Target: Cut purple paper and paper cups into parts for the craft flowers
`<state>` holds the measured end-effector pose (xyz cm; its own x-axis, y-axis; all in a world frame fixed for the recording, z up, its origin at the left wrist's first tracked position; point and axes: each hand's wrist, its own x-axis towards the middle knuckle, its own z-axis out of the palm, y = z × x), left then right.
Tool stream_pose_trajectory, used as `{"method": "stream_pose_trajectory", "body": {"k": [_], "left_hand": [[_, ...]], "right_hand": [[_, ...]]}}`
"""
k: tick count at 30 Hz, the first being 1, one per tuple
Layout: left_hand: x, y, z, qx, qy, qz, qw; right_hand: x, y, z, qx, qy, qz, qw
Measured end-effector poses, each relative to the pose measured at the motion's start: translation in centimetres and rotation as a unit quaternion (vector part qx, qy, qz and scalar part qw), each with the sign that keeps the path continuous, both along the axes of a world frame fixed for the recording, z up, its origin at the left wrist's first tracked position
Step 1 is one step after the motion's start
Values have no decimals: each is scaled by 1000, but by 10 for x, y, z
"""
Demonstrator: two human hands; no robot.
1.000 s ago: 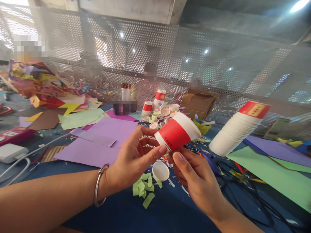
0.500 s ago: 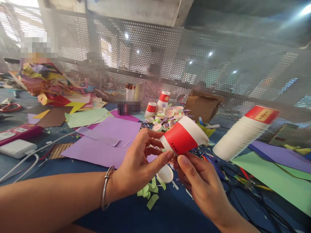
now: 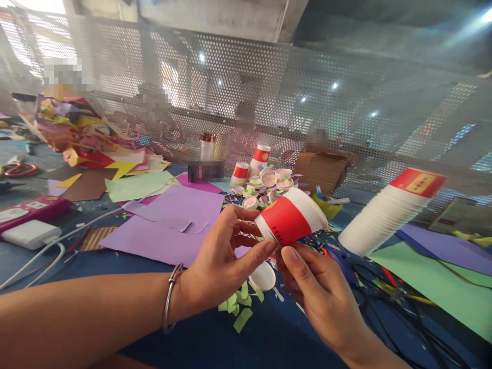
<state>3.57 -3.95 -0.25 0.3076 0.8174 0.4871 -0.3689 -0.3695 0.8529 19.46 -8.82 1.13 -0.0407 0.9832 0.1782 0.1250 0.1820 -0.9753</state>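
A red and white paper cup [image 3: 292, 219] is held tilted, mouth pointing right and away, above the blue table [image 3: 200, 333]. My left hand [image 3: 221, 261], with a metal bangle at the wrist, pinches the cup's base from the left with thumb and fingers. From below right, my right hand [image 3: 313, 289] grips the same base end with its thumb and curled fingers. Under the hands lie a white round cup bottom [image 3: 262, 277] and green paper scraps [image 3: 234, 305].
A leaning stack of paper cups [image 3: 388, 212] stands at the right. Purple paper [image 3: 169, 220], green sheets [image 3: 434, 282], cut cup pieces [image 3: 265, 182], a cardboard stack [image 3: 321, 166] and a white charger with cable [image 3: 31, 233] lie around. Perforated metal mesh [image 3: 269, 97] closes the back.
The hands and cup have hardly moved against the table; the camera view has shifted slightly. The grip on the cup's base stays the same.
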Motion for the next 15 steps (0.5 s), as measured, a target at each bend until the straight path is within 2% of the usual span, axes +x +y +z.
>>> {"method": "stream_pose_trajectory", "body": {"k": [10, 15], "left_hand": [[1, 4, -3, 8, 6, 16, 1000], [0, 6, -3, 21, 11, 24, 999]], "right_hand": [[1, -1, 1, -49, 35, 13, 998], [3, 1, -2, -36, 58, 38, 997]]}}
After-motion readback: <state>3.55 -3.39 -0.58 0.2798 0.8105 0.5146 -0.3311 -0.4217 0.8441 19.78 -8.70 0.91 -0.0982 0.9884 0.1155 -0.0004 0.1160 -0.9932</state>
